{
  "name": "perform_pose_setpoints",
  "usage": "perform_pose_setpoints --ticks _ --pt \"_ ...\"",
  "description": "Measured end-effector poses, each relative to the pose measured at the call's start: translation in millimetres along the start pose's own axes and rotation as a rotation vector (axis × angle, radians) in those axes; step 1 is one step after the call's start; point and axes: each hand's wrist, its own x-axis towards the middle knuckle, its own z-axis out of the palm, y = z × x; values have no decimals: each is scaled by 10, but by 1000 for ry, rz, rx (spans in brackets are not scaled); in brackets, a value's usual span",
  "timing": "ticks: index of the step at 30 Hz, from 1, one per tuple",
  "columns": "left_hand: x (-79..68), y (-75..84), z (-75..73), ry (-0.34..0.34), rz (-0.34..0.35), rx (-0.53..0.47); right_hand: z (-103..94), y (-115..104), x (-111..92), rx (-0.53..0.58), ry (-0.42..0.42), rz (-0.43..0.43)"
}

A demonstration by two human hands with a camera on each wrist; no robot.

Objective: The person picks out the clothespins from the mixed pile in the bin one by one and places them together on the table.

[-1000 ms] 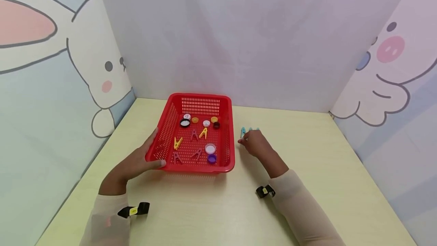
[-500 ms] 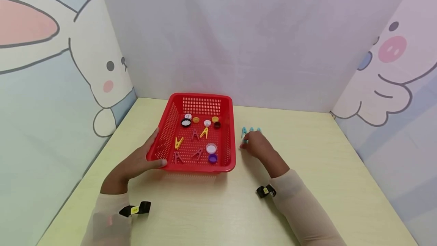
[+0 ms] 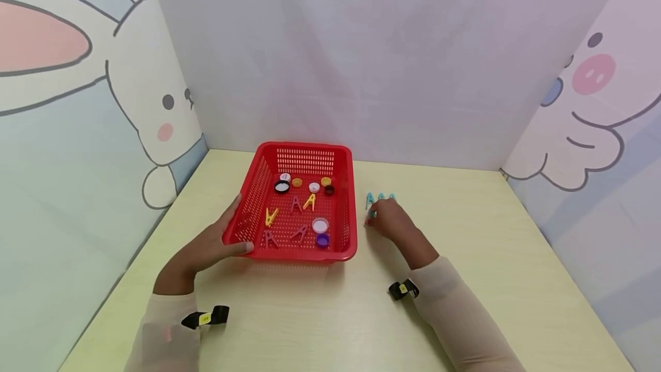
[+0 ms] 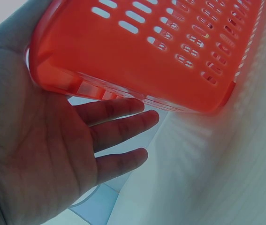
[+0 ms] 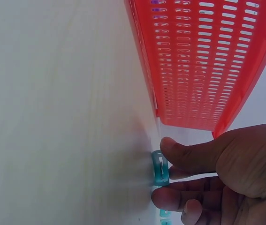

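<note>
Well, teal clip (image 5: 160, 177): from my remote seat I see it at the table (image 3: 310, 314), off the basket's 3 o'clock side; whether it is lifted clear I can't tell.
Right hand (image 3: 389, 221): thumb and forefinger pinch the clip, one on each side.
Clip's feel: I'd expect a feather-light piece of hard plastic, smooth enough to twist in a loose pinch, and not fragile.
Clip's hold: I'd favour its flat sides near the middle; squeezing the handle ends together would probably spread the tip.
Three teal clips (image 3: 381, 196): they lie near the pinched one, from its 12 round to its 2 o'clock, so I'd keep the pinch narrow.
Left hand (image 3: 209, 245): it rests at the basket's 8 o'clock corner, thumb over the rim, fingers straight and loose.
Red basket (image 3: 299, 255): I judge it light, stiff but slightly springy; the rim looks the surest hold.
Purple cap (image 3: 322, 240): at the basket's 5 o'clock, likely light and slick; I'd take it by its edge.
</note>
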Motion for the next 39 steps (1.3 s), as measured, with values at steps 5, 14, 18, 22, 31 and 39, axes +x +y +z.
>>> perform_pose_setpoints --ticks 5,14,18,22,31,39 --pt "-6 13 6 1 -3 -2 13 17 10 -2 1 1" --pt "-19 15 23 6 -15 9 -53 19 -51 -32 9 42" --pt "-16 21 20 6 -9 5 -110 28 -73 -51 26 17" --pt "-15 29 19 4 -4 3 -175 39 -93 -55 27 0" --pt "-14 30 16 6 -2 -10 -401 -106 -163 -25 15 1" --pt "-23 38 20 3 -11 -4 -680 -327 -206 -60 42 -59"
